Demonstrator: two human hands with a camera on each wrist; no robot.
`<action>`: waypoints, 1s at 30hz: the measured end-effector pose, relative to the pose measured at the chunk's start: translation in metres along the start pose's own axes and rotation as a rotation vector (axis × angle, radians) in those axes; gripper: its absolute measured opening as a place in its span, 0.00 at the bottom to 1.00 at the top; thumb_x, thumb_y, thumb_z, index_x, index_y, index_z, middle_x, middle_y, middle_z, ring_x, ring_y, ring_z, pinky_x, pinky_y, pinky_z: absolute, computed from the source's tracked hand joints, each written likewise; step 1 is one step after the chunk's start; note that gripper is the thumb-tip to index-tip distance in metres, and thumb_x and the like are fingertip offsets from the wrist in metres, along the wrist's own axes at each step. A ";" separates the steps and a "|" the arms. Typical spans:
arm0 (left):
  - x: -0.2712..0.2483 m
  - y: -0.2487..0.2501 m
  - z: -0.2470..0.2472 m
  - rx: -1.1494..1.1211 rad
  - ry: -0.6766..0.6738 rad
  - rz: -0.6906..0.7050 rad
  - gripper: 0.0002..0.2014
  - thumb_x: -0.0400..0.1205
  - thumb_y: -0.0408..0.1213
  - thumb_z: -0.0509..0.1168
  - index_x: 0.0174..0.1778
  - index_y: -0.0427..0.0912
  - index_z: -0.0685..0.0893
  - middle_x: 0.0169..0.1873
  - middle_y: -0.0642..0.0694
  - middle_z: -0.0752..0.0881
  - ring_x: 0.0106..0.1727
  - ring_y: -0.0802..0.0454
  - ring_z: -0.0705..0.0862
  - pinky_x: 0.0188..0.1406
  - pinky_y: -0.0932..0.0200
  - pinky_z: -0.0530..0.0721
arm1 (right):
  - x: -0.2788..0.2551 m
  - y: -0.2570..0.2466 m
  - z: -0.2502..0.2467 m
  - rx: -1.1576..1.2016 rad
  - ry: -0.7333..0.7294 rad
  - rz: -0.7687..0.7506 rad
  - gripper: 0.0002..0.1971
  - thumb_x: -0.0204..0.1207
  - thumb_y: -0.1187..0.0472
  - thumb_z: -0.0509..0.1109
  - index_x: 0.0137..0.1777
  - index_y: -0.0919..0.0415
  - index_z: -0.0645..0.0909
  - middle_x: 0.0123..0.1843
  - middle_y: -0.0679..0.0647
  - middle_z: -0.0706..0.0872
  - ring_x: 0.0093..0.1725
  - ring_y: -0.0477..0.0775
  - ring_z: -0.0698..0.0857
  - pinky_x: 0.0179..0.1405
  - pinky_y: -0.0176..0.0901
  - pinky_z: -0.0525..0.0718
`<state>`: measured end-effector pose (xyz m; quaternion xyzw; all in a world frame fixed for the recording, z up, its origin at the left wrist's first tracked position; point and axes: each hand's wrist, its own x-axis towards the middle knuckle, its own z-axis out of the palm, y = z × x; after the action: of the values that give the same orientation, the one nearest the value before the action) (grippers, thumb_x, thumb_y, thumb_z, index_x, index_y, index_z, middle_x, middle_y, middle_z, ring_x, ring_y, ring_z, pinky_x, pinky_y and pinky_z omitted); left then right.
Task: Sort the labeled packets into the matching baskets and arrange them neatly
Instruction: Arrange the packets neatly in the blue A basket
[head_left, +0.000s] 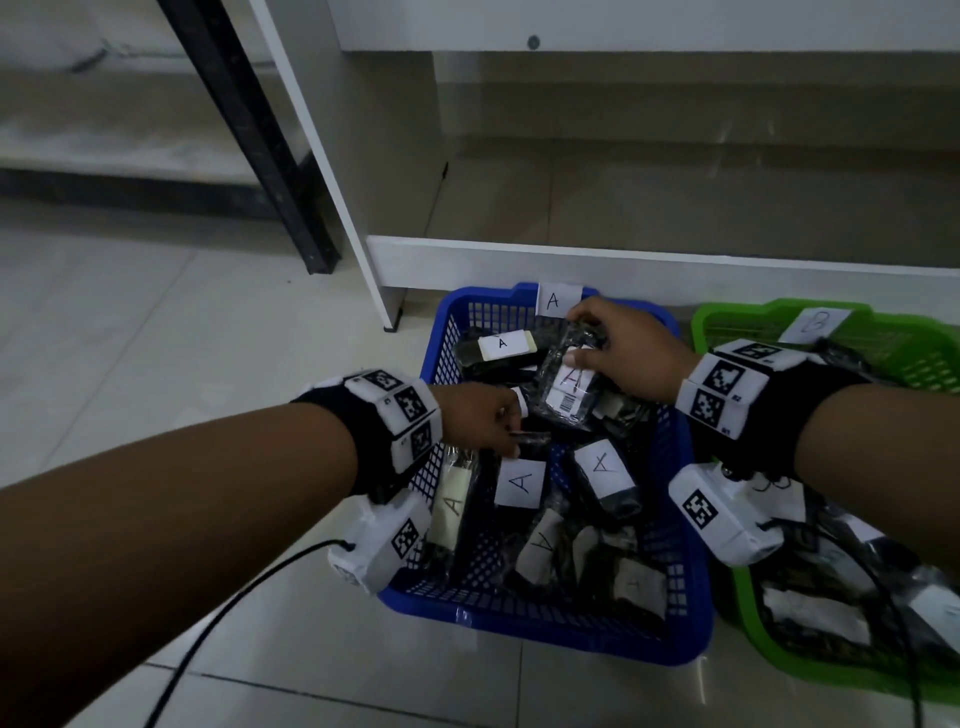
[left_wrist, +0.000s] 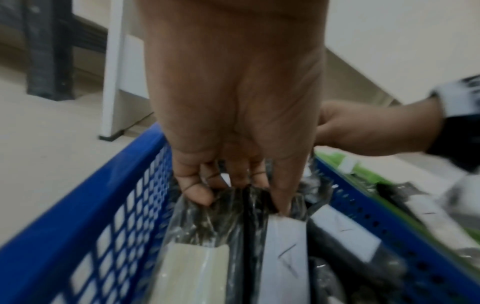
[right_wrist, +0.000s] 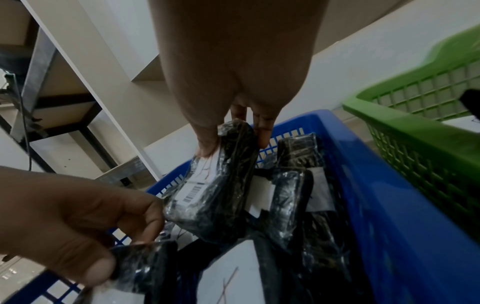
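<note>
- Blue basket (head_left: 670, 613) on the floor, tagged "A" at its far rim, holds black plastic-wrapped packets with white "A" labels, lying at mixed angles.
- Green basket (head_left: 727, 322) just right of it, tagged "B", also holds wrapped packets.
- Right hand (head_left: 636, 353) grip: thumb and fingers curled round a barcode-labelled packet (head_left: 569, 384), tilted, far-centre over the blue basket.
- Left hand (head_left: 480, 415) grip: fingertips pinch the top of an "A" packet (head_left: 519, 483) near the basket's left side.

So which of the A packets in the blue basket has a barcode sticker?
The packet that the right hand grips at the far side of the blue basket. Its label carries a red A above a barcode; the other visible labels show only a black A.
</note>
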<state>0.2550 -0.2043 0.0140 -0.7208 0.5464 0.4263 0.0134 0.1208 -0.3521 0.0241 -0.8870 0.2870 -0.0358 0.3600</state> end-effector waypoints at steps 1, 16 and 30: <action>-0.004 0.003 -0.002 0.007 0.003 0.017 0.16 0.79 0.42 0.69 0.60 0.41 0.77 0.49 0.48 0.81 0.45 0.53 0.77 0.38 0.65 0.74 | 0.000 -0.002 0.000 0.014 0.012 -0.001 0.20 0.73 0.59 0.74 0.64 0.58 0.75 0.55 0.51 0.83 0.51 0.50 0.82 0.47 0.37 0.75; -0.097 0.018 0.052 0.480 0.471 0.288 0.14 0.75 0.55 0.53 0.38 0.56 0.82 0.30 0.59 0.84 0.40 0.57 0.79 0.31 0.69 0.75 | 0.007 -0.046 0.054 -0.108 -0.404 -0.025 0.21 0.73 0.54 0.74 0.65 0.57 0.80 0.61 0.54 0.84 0.59 0.53 0.82 0.58 0.43 0.79; -0.097 0.000 0.035 0.205 0.445 0.300 0.15 0.78 0.48 0.68 0.59 0.48 0.81 0.59 0.53 0.78 0.60 0.60 0.67 0.55 0.70 0.70 | 0.007 -0.061 0.085 -0.331 -0.560 -0.216 0.13 0.77 0.65 0.66 0.60 0.58 0.82 0.60 0.56 0.84 0.54 0.51 0.81 0.52 0.40 0.77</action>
<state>0.2299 -0.1117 0.0529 -0.7028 0.6765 0.1973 -0.0973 0.1788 -0.2678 0.0001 -0.9341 0.0833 0.2183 0.2700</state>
